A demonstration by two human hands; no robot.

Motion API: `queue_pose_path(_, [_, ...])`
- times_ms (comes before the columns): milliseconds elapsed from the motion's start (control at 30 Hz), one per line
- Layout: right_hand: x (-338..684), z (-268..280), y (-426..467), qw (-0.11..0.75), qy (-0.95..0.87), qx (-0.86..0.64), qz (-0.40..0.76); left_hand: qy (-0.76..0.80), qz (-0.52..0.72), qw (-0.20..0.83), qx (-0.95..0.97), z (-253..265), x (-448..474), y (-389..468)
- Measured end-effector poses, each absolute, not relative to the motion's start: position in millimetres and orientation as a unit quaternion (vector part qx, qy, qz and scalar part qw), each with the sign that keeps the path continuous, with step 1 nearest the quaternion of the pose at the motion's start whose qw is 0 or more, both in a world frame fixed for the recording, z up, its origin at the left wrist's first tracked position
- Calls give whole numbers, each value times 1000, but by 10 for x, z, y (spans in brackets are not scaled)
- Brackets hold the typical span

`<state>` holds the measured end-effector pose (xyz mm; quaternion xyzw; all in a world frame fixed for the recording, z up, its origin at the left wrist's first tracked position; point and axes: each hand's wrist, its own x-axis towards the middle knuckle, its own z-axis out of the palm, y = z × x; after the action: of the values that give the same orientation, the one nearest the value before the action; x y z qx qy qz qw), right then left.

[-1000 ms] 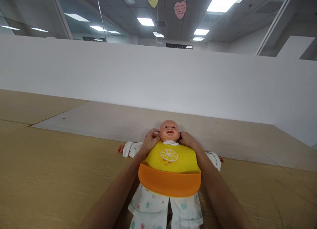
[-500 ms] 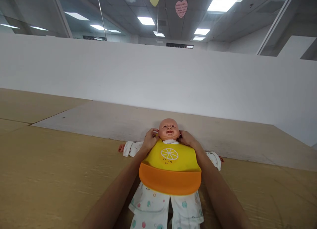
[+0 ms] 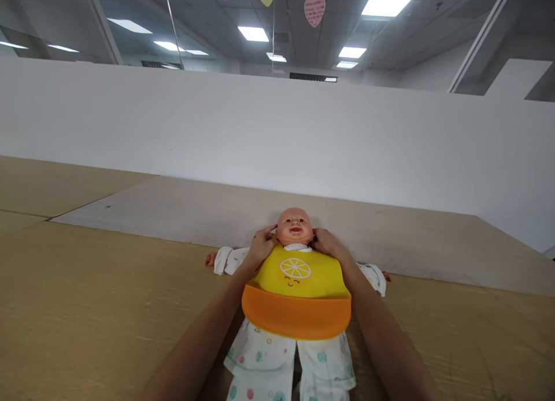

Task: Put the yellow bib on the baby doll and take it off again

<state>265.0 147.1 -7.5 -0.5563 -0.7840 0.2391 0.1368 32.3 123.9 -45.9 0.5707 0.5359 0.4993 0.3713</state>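
A baby doll lies on its back, arms spread out, in white clothes with coloured dots. Over its chest lies a yellow silicone bib with a white citrus slice, a smiling face and an orange catch pocket. My left hand is closed at the bib's upper left corner, beside the doll's neck. On the other side, my right hand closes on the bib's upper right corner, its fingertips partly hidden behind the doll's neck. The bib's neck straps are out of sight behind the doll.
The doll rests on a tan wooden surface with a paler board behind its head. A white wall rises beyond, topped by glass with paper notes, among them a pink heart.
Both hands stay at the doll's neck; the left fingers have shifted slightly. The whole view has moved a little, with the doll and bib appearing slightly further left.
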Motion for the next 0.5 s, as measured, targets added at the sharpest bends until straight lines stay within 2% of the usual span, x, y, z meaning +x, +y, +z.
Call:
queue_pose_path(233, [2683, -150, 1533, 171, -788, -563, 179, 535, 496, 395, 559, -458, 328, 1227])
queue_pose_path(500, [2660, -164, 1533, 163, -790, -571, 152, 516, 478, 418, 575, -406, 355, 1187])
